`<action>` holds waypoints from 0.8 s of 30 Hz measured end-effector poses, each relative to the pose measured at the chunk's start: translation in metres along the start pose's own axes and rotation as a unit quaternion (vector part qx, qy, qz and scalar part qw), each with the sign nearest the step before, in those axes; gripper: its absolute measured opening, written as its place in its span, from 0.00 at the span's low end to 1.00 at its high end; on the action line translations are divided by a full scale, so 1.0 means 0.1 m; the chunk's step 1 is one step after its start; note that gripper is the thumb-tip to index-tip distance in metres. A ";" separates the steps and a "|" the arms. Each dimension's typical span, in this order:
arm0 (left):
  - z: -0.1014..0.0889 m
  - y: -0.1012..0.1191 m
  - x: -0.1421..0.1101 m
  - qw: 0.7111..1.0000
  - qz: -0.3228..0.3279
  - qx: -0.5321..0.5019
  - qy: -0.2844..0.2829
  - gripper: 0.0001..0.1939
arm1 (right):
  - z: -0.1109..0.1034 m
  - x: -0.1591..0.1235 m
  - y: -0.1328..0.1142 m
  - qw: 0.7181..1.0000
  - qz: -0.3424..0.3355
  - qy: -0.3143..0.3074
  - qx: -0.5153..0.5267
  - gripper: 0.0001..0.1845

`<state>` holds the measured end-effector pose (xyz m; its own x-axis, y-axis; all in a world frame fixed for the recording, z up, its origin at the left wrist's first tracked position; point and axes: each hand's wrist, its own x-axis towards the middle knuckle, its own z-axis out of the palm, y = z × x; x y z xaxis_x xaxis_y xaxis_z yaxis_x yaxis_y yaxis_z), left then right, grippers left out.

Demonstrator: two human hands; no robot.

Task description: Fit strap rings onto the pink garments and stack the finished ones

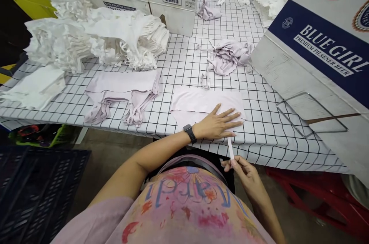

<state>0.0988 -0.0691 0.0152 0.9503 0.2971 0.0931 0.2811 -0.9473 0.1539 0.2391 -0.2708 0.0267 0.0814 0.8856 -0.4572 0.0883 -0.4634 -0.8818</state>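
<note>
A pale lilac garment piece lies flat at the front of the checked table. My left hand, with a dark watch on its wrist, rests on it, palm down and fingers spread. Just below the table's front edge, my right hand pinches the lower end of a narrow pale fabric strap. The strap runs up to the edge beside my left hand; its upper end is hidden there. To the left sits a neat stack of lilac garments with straps hanging toward me.
White garments are heaped at the back left, before a carton. A crumpled lilac pile lies beyond my left hand. A Blue Girl beer carton leans over the right side. Below are a dark crate and a red stool.
</note>
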 end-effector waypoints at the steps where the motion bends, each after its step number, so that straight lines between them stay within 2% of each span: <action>1: 0.00 0.00 0.00 1.000 0.000 -0.001 0.001 0.31 | -0.01 -0.05 -0.03 1.000 0.001 -0.010 0.002 0.23; 9: 0.05 -0.02 0.01 0.999 -0.005 -0.033 0.016 0.28 | -0.18 -0.56 -0.21 0.994 0.019 -0.081 -0.066 0.23; 14: 0.10 -0.03 0.04 0.998 -0.011 -0.051 0.023 0.27 | -0.26 -0.88 -0.33 0.989 0.033 -0.093 -0.107 0.22; 20: 0.15 -0.05 0.05 0.997 -0.011 -0.061 0.035 0.27 | -0.40 -1.13 -0.28 0.984 0.041 -0.046 -0.169 0.21; 24: 0.16 -0.05 0.06 0.997 -0.013 -0.065 0.030 0.27 | -0.51 -1.23 -0.30 0.980 0.049 0.007 -0.192 0.29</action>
<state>0.1049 -0.0648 -0.0010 0.9324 0.3309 0.1453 0.2812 -0.9169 0.2832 0.2769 -0.3677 0.1153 0.1210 0.8373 -0.5332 0.4457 -0.5258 -0.7245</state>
